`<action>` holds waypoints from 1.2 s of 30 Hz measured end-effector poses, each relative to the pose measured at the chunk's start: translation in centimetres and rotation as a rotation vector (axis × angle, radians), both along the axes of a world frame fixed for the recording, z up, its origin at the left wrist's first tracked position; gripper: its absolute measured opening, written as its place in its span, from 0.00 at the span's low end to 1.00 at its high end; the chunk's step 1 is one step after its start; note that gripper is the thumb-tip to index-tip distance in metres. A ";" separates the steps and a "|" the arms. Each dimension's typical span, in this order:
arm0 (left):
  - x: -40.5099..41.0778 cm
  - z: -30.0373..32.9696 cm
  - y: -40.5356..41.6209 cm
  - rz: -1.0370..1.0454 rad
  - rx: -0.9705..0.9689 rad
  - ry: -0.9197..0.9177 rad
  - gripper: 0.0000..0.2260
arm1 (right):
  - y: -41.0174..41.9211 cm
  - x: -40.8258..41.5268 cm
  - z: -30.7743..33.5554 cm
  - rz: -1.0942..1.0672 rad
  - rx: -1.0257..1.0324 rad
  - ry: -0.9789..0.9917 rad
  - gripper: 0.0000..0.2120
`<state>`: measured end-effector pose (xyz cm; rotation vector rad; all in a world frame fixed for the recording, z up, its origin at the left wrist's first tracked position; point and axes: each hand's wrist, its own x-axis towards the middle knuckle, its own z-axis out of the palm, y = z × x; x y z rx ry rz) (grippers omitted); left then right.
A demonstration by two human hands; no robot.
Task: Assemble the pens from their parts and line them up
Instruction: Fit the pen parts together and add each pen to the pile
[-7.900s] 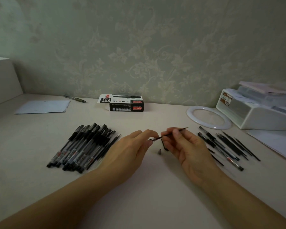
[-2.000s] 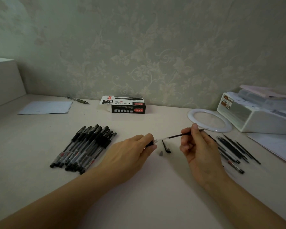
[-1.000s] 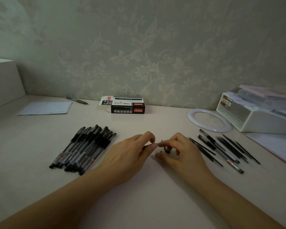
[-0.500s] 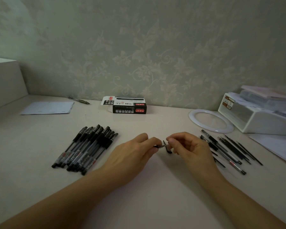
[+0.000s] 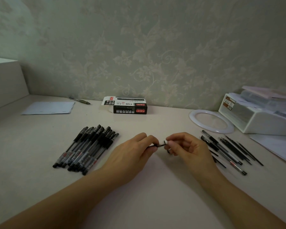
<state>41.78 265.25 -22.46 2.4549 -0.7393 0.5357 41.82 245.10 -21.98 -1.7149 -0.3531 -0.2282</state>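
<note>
Left hand [image 5: 132,154] and right hand [image 5: 188,147] pinching one pen [image 5: 158,145], bare desk [image 5: 147,187] near it, finished pens [image 5: 87,147] left, loose parts [image 5: 229,151] right.

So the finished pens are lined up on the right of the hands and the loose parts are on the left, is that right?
No, it is reversed. The head view shows the finished pens on the left of the hands and the loose parts on the right.
</note>
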 end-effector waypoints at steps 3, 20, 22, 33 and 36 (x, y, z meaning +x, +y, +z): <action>-0.1 0.0 -0.1 -0.021 -0.006 -0.022 0.08 | 0.2 -0.2 0.1 0.030 -0.011 -0.008 0.06; 1.0 1.5 0.9 0.001 -0.458 0.019 0.05 | 0.4 -0.4 0.4 -0.062 0.107 -0.066 0.06; 0.6 1.2 0.5 -0.014 -0.265 -0.010 0.06 | 0.5 -0.4 0.3 -0.041 0.082 -0.081 0.08; 0.3 0.5 0.3 -0.065 -0.115 0.017 0.09 | 0.4 -0.5 0.3 -0.021 0.041 -0.120 0.09; 0.3 0.5 0.4 -0.056 -0.112 0.021 0.09 | 0.0 -0.2 0.4 -0.081 -0.003 -0.127 0.10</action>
